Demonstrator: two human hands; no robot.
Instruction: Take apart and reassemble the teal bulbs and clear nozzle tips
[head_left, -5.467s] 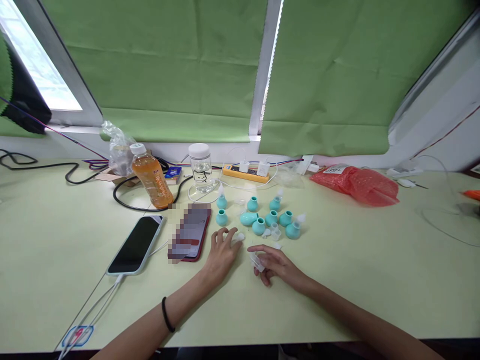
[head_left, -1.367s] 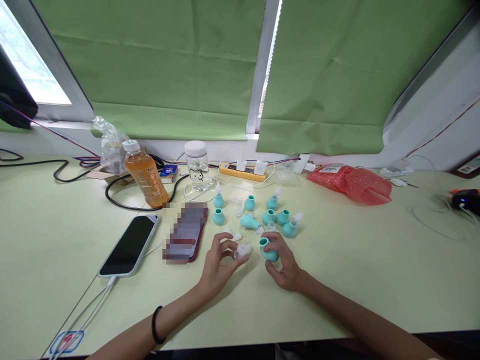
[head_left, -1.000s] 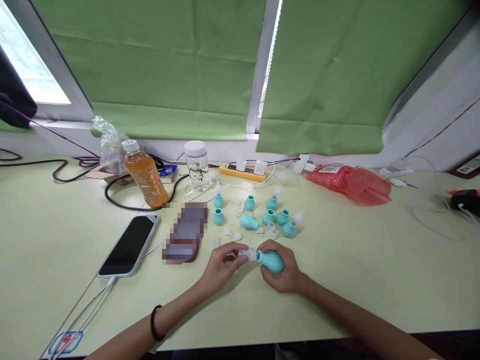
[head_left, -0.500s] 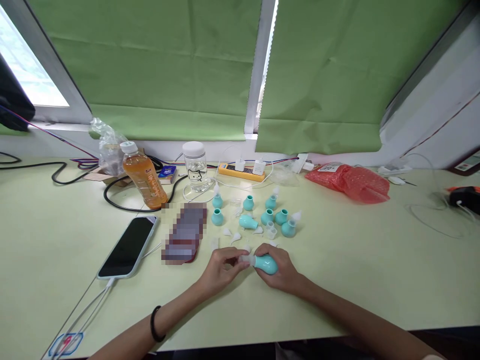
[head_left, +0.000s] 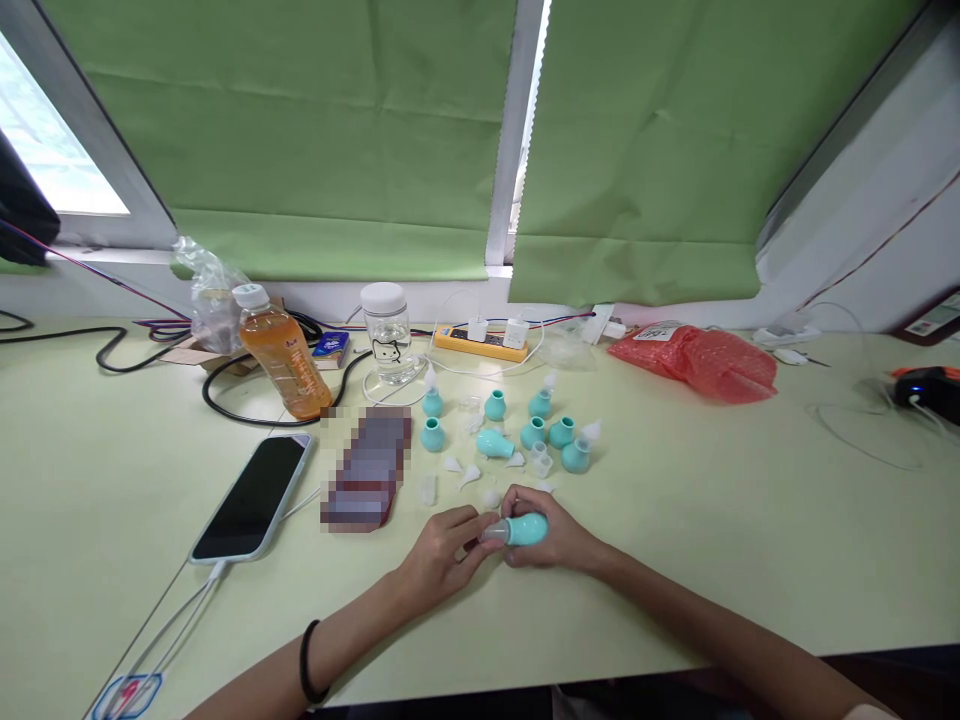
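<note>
My right hand [head_left: 551,532] keeps its grip closed around the bulb [head_left: 529,529], over the tabletop [head_left: 495,635]; my left hand [head_left: 444,552] pinches the tube [head_left: 496,532] at its mouth. I seem to be joining both; pressing further probably needs straight alignment.

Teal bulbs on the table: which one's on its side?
The mid-cluster teal bulb, neck pointing right beside a small white piece. The other seven tabletop bulbs stand upright; the horizontal bulb in the right hand is held, not lying.
</note>
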